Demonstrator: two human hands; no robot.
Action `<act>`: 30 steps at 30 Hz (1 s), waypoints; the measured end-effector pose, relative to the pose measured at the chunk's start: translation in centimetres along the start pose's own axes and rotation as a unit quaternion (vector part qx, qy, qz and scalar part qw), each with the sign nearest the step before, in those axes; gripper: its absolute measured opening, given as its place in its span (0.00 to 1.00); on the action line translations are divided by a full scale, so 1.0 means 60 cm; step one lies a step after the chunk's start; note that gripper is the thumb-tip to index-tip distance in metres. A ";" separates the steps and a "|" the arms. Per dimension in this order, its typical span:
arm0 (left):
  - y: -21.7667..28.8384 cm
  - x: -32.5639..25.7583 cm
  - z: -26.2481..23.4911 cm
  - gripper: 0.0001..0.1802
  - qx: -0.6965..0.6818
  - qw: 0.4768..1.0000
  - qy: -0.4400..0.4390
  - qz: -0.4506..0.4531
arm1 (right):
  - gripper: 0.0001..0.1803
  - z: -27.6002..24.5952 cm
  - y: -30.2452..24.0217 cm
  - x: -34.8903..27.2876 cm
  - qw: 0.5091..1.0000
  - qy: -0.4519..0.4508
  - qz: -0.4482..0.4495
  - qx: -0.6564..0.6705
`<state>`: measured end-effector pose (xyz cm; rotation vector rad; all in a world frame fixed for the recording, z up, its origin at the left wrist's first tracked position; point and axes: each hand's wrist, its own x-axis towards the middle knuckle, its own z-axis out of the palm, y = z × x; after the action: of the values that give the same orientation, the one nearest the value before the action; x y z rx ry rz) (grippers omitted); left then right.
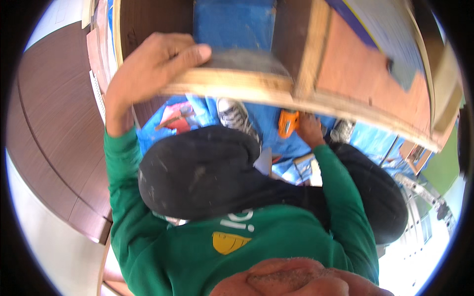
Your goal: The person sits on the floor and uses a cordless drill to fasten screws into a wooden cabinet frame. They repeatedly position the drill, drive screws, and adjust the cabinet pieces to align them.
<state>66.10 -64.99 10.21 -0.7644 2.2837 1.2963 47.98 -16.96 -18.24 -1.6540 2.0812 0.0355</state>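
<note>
A wooden cabinet carcass (232, 80) with pale raw edges and dark inner walls stands in front of me. My left hand (155, 64) is closed over its near left part, thumb lying along the top near the pale edge; some of the fingertips are hidden. Below the near edge, between my knees, my right hand (310, 129) is wrapped round an orange power tool (288, 123), which looks like a drill. Its front end cannot be made out. Right of the cabinet's divider (311, 47) lies a reddish-brown wood panel (353, 74).
Blue sheeting (234, 24) covers the floor under the cabinet and around my shoes (232, 112). Dark brown boards (54, 108) stand at the left. A metal ladder (419, 190) is at the right. A blurred light sheet (390, 34) is at the far right.
</note>
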 end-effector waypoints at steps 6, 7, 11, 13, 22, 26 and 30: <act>0.012 -0.030 0.047 0.24 0.049 0.960 0.208 0.183 | 0.36 -0.061 -0.015 0.031 0.983 -0.145 0.081 0.073; 0.032 -0.040 0.056 0.23 0.055 0.930 0.283 0.227 | 0.36 -0.059 -0.016 0.028 0.986 -0.127 0.080 0.077; 0.151 -0.136 0.069 0.21 0.090 0.981 0.049 0.167 | 0.36 -0.063 -0.019 0.010 0.986 -0.121 0.080 0.086; 0.173 -0.154 0.117 0.23 0.081 0.992 -0.023 0.090 | 0.37 -0.072 -0.021 0.017 0.984 -0.139 0.083 0.078; -0.120 0.073 0.355 0.29 -0.040 0.976 -0.149 -0.152 | 0.42 -0.082 -0.029 0.018 0.979 -0.166 0.097 0.063; -0.176 0.188 0.466 0.34 -0.717 0.598 0.290 -0.210 | 0.45 -0.085 -0.038 0.026 0.980 -0.167 0.083 0.063; -0.110 0.229 0.478 0.37 -0.879 0.400 0.257 -0.036 | 0.46 -0.072 -0.030 0.017 0.984 -0.150 0.090 0.045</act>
<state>61.90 -46.38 -16.05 -1.8014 -0.1614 3.4150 47.95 -19.70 -14.30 -1.3135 1.9618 0.2325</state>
